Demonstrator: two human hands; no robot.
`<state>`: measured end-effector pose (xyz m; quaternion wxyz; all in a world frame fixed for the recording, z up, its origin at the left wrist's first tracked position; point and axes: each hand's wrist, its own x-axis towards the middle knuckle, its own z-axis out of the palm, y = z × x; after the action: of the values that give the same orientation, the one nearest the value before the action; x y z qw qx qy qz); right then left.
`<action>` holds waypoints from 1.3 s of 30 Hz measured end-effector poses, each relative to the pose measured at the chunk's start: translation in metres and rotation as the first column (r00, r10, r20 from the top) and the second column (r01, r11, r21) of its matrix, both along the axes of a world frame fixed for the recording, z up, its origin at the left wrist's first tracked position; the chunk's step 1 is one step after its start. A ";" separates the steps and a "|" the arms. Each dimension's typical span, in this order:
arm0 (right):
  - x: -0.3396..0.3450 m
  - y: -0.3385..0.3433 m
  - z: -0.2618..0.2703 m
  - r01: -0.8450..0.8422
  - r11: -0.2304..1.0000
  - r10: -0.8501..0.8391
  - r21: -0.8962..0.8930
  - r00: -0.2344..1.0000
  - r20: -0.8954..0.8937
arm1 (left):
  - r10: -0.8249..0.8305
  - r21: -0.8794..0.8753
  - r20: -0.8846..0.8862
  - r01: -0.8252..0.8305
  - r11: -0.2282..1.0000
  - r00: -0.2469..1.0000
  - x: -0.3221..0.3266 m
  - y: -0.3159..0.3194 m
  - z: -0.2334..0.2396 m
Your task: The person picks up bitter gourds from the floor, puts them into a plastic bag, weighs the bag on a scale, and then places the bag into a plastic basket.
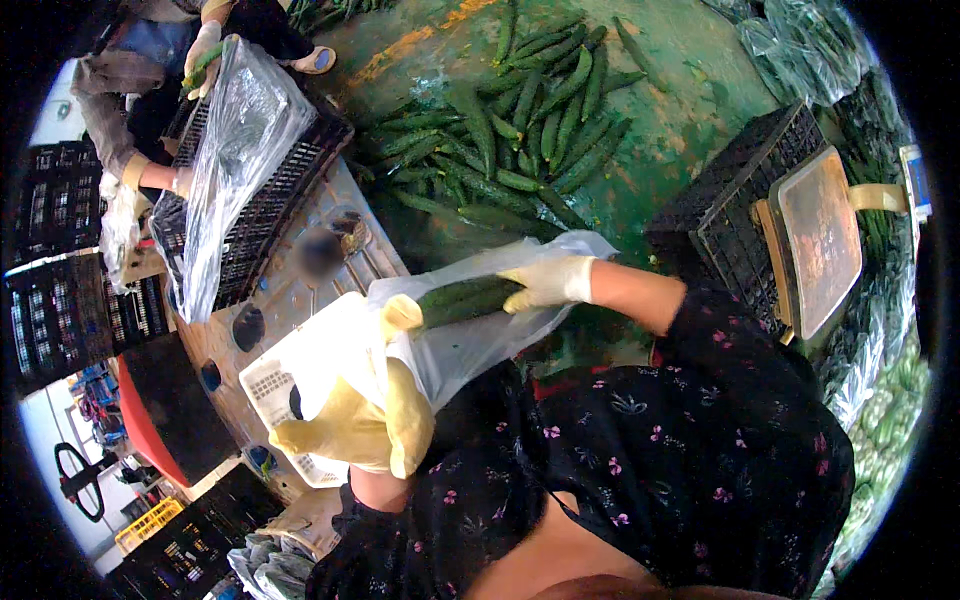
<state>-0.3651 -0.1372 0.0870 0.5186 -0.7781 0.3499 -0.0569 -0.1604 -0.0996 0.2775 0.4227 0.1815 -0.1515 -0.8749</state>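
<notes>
My left hand point(367, 420), in a yellow glove, is at the near end of a clear plastic bag point(480, 360), with its fingers curled around the plastic. The bag stretches to the right and has dark green cucumbers point(465, 300) in it. At the bag's wide right end is my right hand point(547, 283) in a pale glove, its fingers on the ends of the cucumbers. A glaring white plastic basket point(262, 382) lies beneath and left of my left hand. Beyond the bag, a large heap of cucumbers point(525, 127) lies on the green floor.
At the upper left, a co-worker's gloved hand point(202, 60) holds a cucumber over a black crate point(262, 217) draped with plastic. A platform scale point(817, 240) stands at the right beside another black crate point(750, 180). Stacked crates point(52, 315) line the left; bagged produce point(802, 52) lies upper right.
</notes>
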 end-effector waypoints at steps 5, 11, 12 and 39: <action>-0.051 -0.025 0.082 -0.261 0.809 0.040 0.527 0.919 0.393 | -0.066 0.019 0.021 0.065 0.998 0.998 -0.001 0.006 0.001; -0.066 -0.131 -0.025 0.670 0.579 -0.764 0.464 0.644 0.023 | -0.165 0.037 0.025 0.164 0.986 0.986 -0.002 0.007 0.000; -0.058 -0.144 -0.060 0.689 0.598 -0.734 0.410 0.676 -0.064 | -0.187 0.040 0.023 0.186 0.982 0.982 -0.002 0.004 -0.002; -0.012 0.027 0.072 0.099 0.927 -0.299 0.362 0.780 0.551 | -0.063 -0.168 0.218 0.101 0.981 0.974 -0.018 0.006 0.007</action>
<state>-0.3772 -0.1102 0.1589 0.7094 -0.5860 0.2546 -0.2975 -0.1783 -0.0933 0.2850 0.3819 0.2286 -0.2805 -0.8504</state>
